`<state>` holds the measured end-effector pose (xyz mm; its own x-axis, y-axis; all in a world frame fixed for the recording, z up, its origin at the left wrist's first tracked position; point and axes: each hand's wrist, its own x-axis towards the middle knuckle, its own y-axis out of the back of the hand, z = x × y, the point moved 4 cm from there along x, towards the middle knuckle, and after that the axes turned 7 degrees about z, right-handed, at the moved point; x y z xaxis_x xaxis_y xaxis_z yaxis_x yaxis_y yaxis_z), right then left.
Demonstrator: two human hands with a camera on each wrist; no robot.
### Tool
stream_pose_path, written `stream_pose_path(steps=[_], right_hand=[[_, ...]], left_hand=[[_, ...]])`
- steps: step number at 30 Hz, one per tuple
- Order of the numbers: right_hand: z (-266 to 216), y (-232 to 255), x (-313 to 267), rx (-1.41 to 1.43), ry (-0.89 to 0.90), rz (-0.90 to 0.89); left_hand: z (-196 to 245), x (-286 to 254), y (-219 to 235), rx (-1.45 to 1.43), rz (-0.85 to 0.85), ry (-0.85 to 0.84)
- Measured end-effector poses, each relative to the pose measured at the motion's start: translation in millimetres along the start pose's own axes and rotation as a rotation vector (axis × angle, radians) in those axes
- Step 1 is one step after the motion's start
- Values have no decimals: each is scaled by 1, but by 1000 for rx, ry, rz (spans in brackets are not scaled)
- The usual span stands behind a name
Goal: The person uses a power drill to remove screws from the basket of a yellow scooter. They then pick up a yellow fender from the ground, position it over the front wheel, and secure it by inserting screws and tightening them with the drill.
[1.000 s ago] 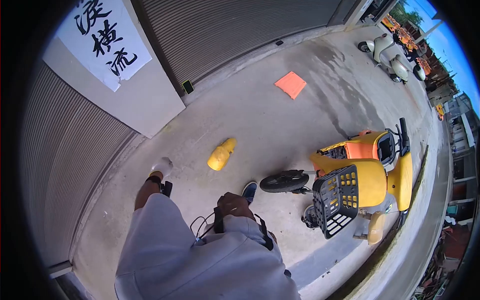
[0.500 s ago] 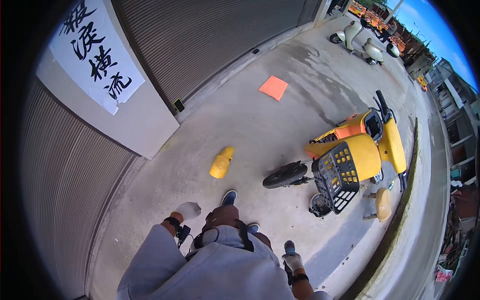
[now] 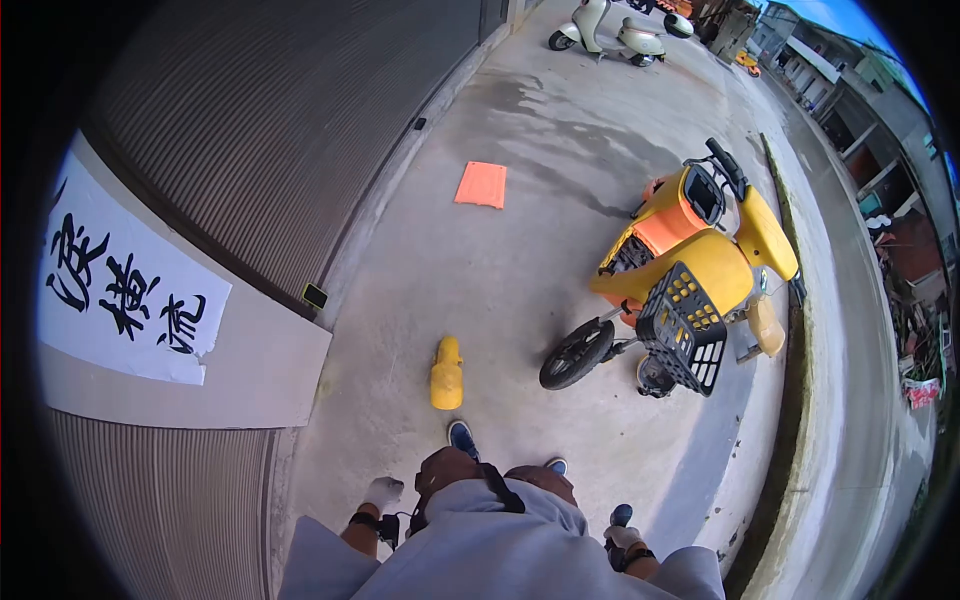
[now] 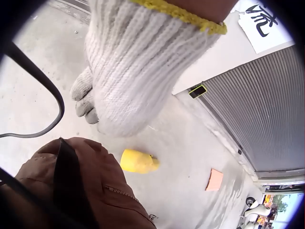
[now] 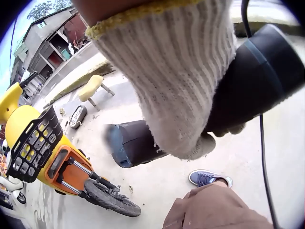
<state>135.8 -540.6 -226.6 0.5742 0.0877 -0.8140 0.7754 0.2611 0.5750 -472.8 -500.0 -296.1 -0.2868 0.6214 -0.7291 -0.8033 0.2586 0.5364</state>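
My left hand (image 3: 383, 491), in a white knitted glove (image 4: 133, 81), hangs beside the left thigh with its fingers loosely curled and nothing held. Low on the other side, my gloved right hand (image 3: 625, 538) grips a black cylindrical tool with blue bands (image 5: 257, 71) around its middle. One end of the tool is broad; the opposite end is blurred in the right wrist view. On the concrete ahead of my feet lies a rounded yellow piece (image 3: 447, 375). To the right stands a yellow and orange electric scooter (image 3: 725, 265) with a black basket (image 3: 685, 330).
Farther ahead an orange panel (image 3: 481, 185) lies flat. Beside the scooter is a low stool (image 3: 766, 325) with a tan top, near a raised curb (image 3: 795, 400). Roller shutters (image 3: 280, 130) line the left. A pale scooter (image 3: 620, 40) is parked far off.
The head view has turned right, swinging the shutters, panel and scooter within it. The right hand with the tool, out of sight a second ago, has come into view. My feet have stepped forward.
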Motion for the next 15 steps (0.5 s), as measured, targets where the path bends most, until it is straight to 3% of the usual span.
stream_pose_path(steps=[2, 3, 4, 6, 8, 10, 12, 13, 15], right_hand=[[-22, -13, -28, 141, 97, -55], [-39, -16, -57, 143, 137, -24], [-57, -17, -85, 142, 178, 4], [-72, -28, -93, 111, 241, 18], [-84, -33, -106, 86, 308, 43], [-95, -33, -125, 96, 253, 13], [-71, -55, -63, 52, 446, -84], [-89, -45, -98, 100, 311, -13], [-107, -36, -126, 91, 265, -3]], left_hand=[[-14, 34, 14, 322, -68, -116], [-30, 62, 15, 484, 34, -306], [-22, 69, 23, 490, 26, -320], [0, 83, 53, 203, 1, -84], [17, 113, 66, 163, 117, -221], [40, 124, 82, -55, 105, -204], [56, 137, 86, -60, 218, -317], [67, 134, 89, -54, 223, -307], [91, 120, 92, -53, 151, -281]])
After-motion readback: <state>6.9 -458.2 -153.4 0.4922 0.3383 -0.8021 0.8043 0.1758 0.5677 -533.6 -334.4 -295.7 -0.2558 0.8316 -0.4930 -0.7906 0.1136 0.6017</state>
